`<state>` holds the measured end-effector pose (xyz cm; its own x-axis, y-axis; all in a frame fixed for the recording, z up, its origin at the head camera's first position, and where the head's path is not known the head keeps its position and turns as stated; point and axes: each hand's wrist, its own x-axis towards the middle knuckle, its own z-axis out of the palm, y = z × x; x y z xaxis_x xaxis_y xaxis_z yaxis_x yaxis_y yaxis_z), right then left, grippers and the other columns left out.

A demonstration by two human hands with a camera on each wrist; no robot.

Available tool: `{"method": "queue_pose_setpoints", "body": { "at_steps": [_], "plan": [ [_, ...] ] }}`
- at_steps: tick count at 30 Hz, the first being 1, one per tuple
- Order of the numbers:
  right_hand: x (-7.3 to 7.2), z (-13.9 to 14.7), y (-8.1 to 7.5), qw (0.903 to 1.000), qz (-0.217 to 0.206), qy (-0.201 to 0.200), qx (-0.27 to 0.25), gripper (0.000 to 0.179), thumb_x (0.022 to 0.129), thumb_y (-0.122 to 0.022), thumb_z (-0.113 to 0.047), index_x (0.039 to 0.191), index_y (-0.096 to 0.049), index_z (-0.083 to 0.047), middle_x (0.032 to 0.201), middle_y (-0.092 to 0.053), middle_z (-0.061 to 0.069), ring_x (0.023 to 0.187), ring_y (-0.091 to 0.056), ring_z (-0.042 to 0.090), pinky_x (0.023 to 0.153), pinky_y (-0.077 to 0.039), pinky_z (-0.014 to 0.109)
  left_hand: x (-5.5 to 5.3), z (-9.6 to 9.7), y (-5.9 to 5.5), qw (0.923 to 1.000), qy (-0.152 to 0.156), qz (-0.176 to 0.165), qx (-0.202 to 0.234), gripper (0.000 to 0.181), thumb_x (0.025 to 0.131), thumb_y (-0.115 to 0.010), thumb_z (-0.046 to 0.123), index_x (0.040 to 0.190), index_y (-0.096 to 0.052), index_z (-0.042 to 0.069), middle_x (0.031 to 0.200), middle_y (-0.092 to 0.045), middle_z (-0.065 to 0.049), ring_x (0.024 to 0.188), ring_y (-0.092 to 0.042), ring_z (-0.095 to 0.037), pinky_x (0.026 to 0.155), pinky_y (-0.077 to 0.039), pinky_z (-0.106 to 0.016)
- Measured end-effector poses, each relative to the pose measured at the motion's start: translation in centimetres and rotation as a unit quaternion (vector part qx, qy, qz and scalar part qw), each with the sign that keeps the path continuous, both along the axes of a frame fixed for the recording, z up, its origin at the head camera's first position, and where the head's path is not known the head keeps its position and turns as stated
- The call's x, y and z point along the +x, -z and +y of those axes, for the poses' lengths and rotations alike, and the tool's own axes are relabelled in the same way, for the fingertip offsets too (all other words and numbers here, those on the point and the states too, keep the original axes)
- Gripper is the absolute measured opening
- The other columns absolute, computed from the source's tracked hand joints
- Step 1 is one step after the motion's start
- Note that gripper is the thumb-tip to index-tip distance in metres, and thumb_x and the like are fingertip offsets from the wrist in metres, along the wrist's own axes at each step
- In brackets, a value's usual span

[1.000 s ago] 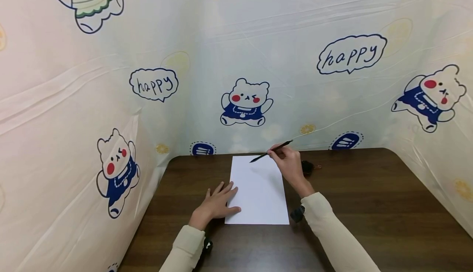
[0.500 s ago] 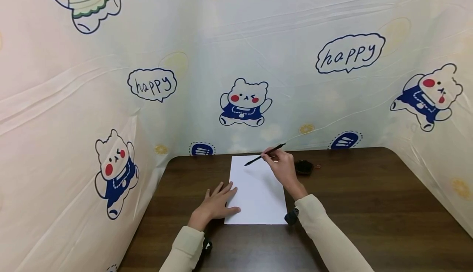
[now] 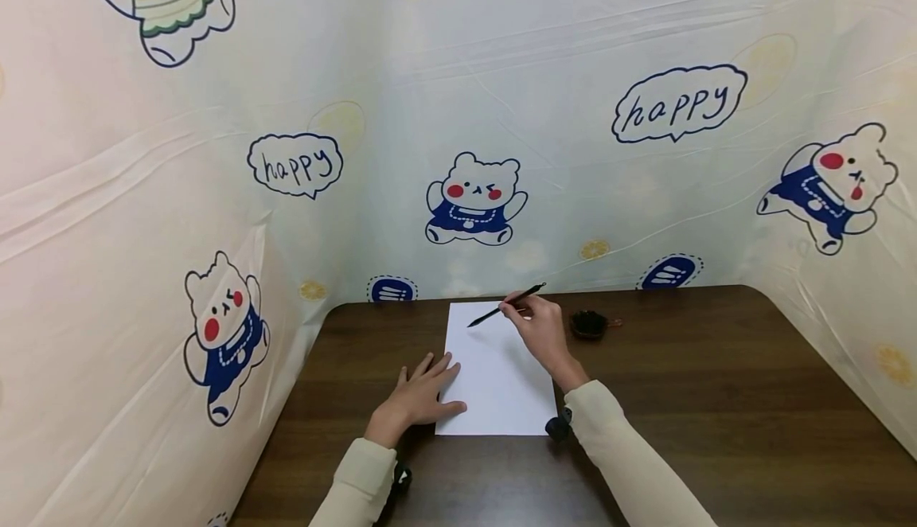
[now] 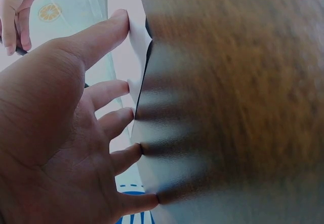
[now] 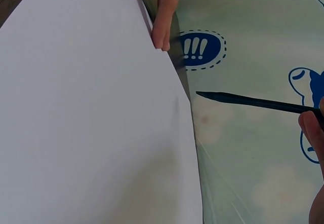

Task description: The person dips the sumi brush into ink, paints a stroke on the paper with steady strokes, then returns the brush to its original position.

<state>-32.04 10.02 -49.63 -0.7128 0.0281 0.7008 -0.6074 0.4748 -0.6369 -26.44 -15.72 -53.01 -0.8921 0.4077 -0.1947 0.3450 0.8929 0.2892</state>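
My right hand pinches a thin black ink brush between thumb and fingertips, its pointed end slanting down to the left. In the right wrist view the brush has its tip apart from the sheet. Beneath lies a white sheet of paper, on which I see no marks. My left hand rests with spread fingers across the paper's left edge, thumb and some fingertips touching the sheet. The left wrist view shows the left hand from the palm side, the paper's edge lifted slightly off the table.
The dark wooden table reaches back to a patterned cloth wall. Right of the paper sits a small black dish-like object with a reddish-brown stub. A dark device is worn under the right wrist.
My right hand has moved left and slightly toward me with the brush, baring the black dish-like object. The left hand has stayed in place on the paper.
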Motion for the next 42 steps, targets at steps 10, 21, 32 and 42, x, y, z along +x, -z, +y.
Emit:
{"method": "queue_pose_setpoints", "body": {
  "at_steps": [10, 21, 32, 42],
  "plan": [
    [0.3, -0.5, 0.6, 0.9999, -0.003, -0.016, 0.001, 0.009, 0.087, -0.074, -0.017, 0.093, -0.073, -0.011, 0.088, -0.074, 0.003, 0.075, -0.073, 0.013, 0.067, -0.058, 0.021, 0.1, 0.0, 0.1, 1.0, 0.0, -0.001, -0.003, 0.08, 0.086, -0.059, 0.065, 0.153, -0.035, 0.028, 0.164, -0.022, 0.0, 0.153, -0.011, -0.035, 0.112, -0.008, -0.075],
    [0.4, -0.8, 1.5, 0.9992, -0.038, -0.007, 0.012, 0.009, 0.087, -0.075, -0.019, 0.093, -0.074, -0.012, 0.088, -0.074, 0.0, 0.076, -0.072, 0.011, 0.067, -0.058, 0.021, 0.2, 0.1, -0.1, 1.0, 0.001, 0.0, -0.002, 0.079, 0.087, -0.058, 0.065, 0.153, -0.035, 0.028, 0.164, -0.022, 0.0, 0.153, -0.012, -0.036, 0.112, -0.008, -0.075],
    [0.4, -0.8, 1.5, 0.9973, -0.064, 0.016, 0.034, 0.007, 0.086, -0.076, -0.017, 0.09, -0.073, -0.013, 0.087, -0.075, 0.001, 0.077, -0.072, 0.009, 0.069, -0.059, 0.024, 0.2, 0.2, -0.5, 1.0, -0.001, -0.004, 0.001, 0.08, 0.087, -0.059, 0.064, 0.153, -0.034, 0.027, 0.164, -0.022, -0.001, 0.153, -0.012, -0.037, 0.112, -0.008, -0.075],
    [0.5, -0.8, 1.2, 0.9952, -0.078, 0.023, 0.055, 0.005, 0.087, -0.075, -0.018, 0.09, -0.074, -0.014, 0.086, -0.075, 0.001, 0.076, -0.071, 0.008, 0.068, -0.059, 0.026, 0.3, 0.1, -0.4, 1.0, 0.0, 0.001, 0.004, 0.079, 0.087, -0.06, 0.062, 0.153, -0.035, 0.026, 0.164, -0.022, -0.002, 0.152, -0.012, -0.037, 0.112, -0.008, -0.075]
  ]
}}
